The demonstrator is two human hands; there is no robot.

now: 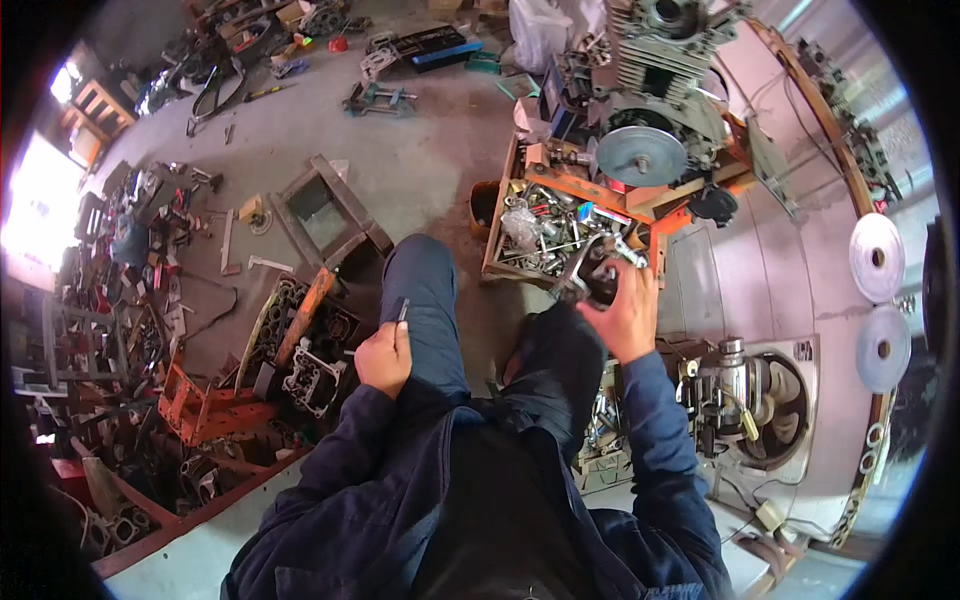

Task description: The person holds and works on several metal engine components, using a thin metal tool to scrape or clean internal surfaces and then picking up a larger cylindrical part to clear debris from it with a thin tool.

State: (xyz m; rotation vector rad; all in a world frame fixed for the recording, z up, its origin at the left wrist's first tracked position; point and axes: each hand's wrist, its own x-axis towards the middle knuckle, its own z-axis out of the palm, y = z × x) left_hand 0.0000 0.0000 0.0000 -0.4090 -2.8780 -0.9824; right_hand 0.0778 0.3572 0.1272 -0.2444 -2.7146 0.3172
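My left hand [385, 355] rests by my left thigh [420, 280], closed on a thin dark metal tool [403, 309] that points up past the thumb. My right hand [622, 315] grips a dark and silver metal engine part [590, 275] just above my right knee [550, 340]. Behind that part is a wooden crate [490, 270] filled with silver sockets, small fittings and a clear plastic bag [520, 220].
An engine with a cooling-finned cylinder [655, 50] and round steel disc [640, 155] stands behind the crate. Cluttered parts [120, 260], orange brackets [205, 405] and a square frame [305, 185] lie to my left. A machined assembly [750, 405] lies at my right.
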